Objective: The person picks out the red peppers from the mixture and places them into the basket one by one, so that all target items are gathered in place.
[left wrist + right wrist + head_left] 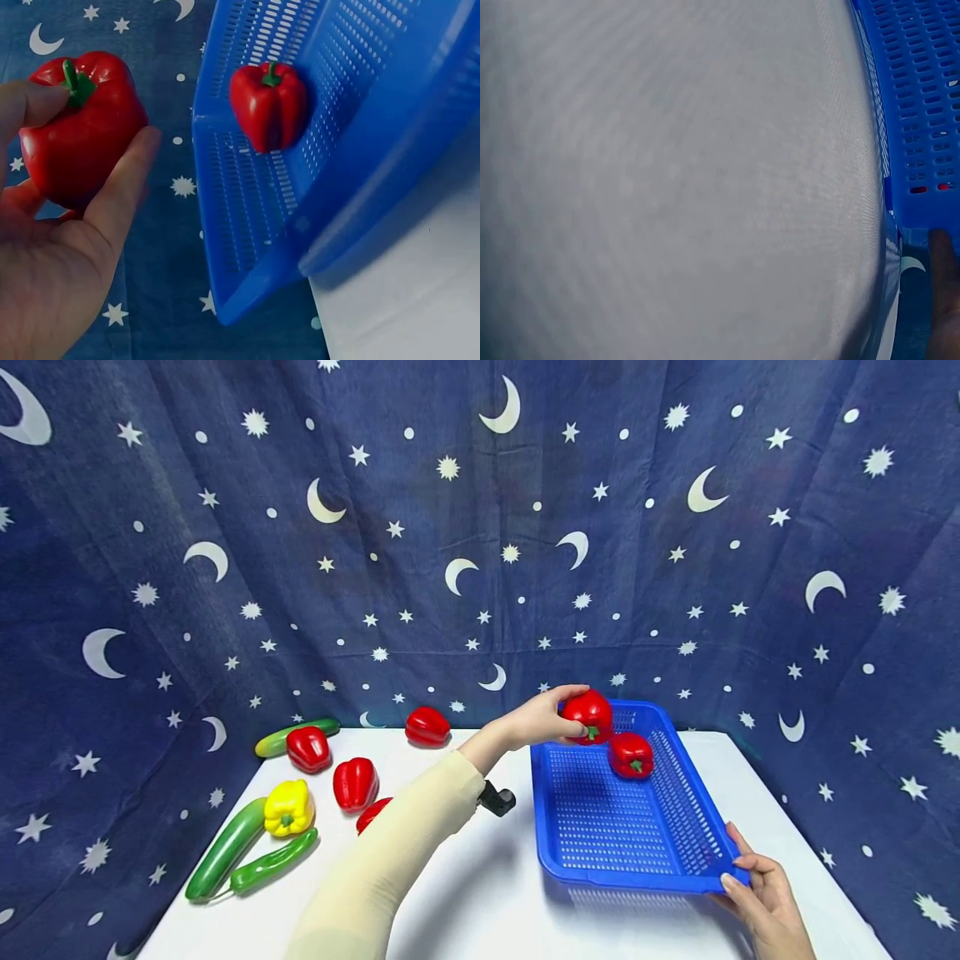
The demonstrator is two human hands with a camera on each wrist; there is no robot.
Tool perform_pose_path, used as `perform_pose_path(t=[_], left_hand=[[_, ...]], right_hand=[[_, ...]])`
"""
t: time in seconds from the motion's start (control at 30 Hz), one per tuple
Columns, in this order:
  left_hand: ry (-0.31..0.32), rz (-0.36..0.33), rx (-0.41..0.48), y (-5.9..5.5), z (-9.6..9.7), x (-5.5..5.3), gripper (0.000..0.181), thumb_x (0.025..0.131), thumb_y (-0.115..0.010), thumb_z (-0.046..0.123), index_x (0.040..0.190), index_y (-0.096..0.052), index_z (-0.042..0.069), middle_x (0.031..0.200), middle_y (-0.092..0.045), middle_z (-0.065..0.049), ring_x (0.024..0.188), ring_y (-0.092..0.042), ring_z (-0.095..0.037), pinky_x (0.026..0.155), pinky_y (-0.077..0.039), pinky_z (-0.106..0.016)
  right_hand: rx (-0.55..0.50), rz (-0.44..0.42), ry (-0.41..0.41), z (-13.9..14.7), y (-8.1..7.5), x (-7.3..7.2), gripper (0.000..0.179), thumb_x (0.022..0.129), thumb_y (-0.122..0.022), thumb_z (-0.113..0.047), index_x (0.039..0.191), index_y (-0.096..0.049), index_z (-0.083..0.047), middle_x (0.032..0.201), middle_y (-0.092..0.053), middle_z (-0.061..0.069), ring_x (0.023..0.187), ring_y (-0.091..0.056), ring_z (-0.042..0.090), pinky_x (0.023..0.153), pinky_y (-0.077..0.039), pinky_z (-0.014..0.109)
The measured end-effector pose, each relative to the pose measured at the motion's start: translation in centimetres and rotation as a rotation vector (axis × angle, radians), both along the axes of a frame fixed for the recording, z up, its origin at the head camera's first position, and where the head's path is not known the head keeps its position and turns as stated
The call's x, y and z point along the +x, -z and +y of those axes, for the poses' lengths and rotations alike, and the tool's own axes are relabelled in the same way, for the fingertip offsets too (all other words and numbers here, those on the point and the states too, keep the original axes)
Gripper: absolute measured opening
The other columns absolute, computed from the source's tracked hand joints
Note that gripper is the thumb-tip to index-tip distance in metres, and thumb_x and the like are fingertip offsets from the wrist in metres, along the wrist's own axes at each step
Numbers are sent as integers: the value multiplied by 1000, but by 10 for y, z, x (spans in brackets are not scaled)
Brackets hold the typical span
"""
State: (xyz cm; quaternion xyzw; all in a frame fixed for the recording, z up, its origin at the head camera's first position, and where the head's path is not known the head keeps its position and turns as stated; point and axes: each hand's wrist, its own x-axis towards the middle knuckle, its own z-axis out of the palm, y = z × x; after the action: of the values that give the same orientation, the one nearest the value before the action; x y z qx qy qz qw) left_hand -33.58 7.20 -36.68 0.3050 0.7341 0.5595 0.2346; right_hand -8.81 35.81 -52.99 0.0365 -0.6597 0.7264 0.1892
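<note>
Left hand [538, 722] is gripping a red bell pepper [588, 714], thumb beside the green stem, and it's hanging over the far left corner of the blue basket [611, 827]! Down in that basket, a second red pepper [631, 755] is sitting near the far end, stem facing the wearer. Over on the other side, the right hand [767, 902] is pinching the basket's near right corner, thumb over the rim; the hands are working well apart. The right wrist view is showing mostly pale surface, so it's hard to say how much of the basket is resting on the white table [495, 852].

Out to the left, four more red peppers are lying about, one of them half hiding behind the cream sleeve [405, 839]. A yellow pepper [288, 808] is sitting between a dark green cucumber [227, 850] and a green chili [274, 861], while a yellow-tipped cucumber [296, 737] is lying behind.
</note>
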Motion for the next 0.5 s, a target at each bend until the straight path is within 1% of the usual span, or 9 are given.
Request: perform_pose_path(t=[0.1,0.2,0.3,0.43,0.5], left_hand=[[-6,-7,-5,2,9,0,75,89,-72,1,157,-42,14,138,-50,-9,111,-59,-23,88,-59,-43],[-15,-7,-12,6,19,-2,75,89,-71,1,157,-42,12,139,-51,-11,109,-60,-22,88,-59,-43],[-35,-13,-13,10,29,-3,76,89,-72,1,157,-41,11,137,-52,-12,108,-60,-22,87,-60,-43],[-57,-40,12,11,41,-2,77,88,-72,-1,157,-40,9,135,-52,-12,108,-61,-24,84,-60,-42],[-61,-63,33,12,46,-1,77,88,-71,-2,157,-39,8,136,-51,-14,110,-61,-26,87,-59,-45]], right_hand=[[2,7,-2,-1,-1,0,27,104,-48,6,126,-38,-5,165,-30,-4,124,-53,-5,82,-58,24],[1,11,-6,-1,-1,0,27,104,-48,7,126,-38,-6,164,-32,-6,124,-54,-4,82,-57,24],[0,14,-9,-1,0,0,26,104,-48,7,125,-39,-7,163,-34,-8,124,-55,-3,83,-57,24],[5,27,-12,-1,1,0,26,104,-47,8,124,-39,-6,161,-36,-9,126,-53,-3,84,-57,24],[7,34,-13,-1,2,0,25,104,-47,8,124,-40,-6,160,-37,-10,127,-52,-2,84,-57,23]])
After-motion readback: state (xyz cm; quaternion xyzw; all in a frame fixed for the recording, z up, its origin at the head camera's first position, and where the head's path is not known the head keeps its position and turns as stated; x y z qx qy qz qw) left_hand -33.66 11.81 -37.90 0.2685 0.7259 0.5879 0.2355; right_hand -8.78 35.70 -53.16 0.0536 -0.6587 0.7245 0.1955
